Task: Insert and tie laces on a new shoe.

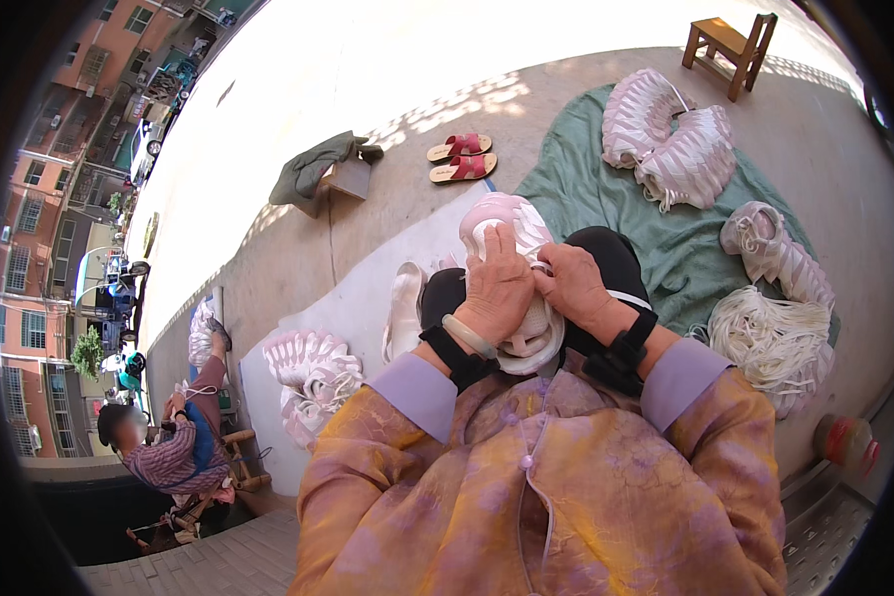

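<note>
1. Left hand (500, 288): mine, laid palm-down across the middle of the shoe, fingers pointing toward its toe; whether they pinch anything beneath, I cannot tell.
2. Right hand (578, 283): mine, thumb and fingers drawn close together at the shoe's right edge, just beside my left thumb; what lies between them is hidden.
3. Shoe (507, 212): one, pink and white, directly under my hands, between my knees; toe away from me, heel toward my lap.
4. Bearing: the shoe's long axis runs outward from my body, toe slightly to the left. My left hand covers its upper; my right meets it from the side. Both are in contact, the left lying nearer the toe.
5. Knees (606, 250): two, in black, one on either side of the shoe.
6. Pale shoe (404, 310): one, beside my left knee, on a white sheet (368, 308).
7. Shoe tops (313, 372): pink and white, a curved row, farther left on the sheet.
8. Green cloth (566, 159): spread ahead and to my right, bearing further rows of shoe tops.
9. White laces (770, 333): one heap, to my right.
10. Sandals (462, 159): one pair, red, beyond the toe.
</note>
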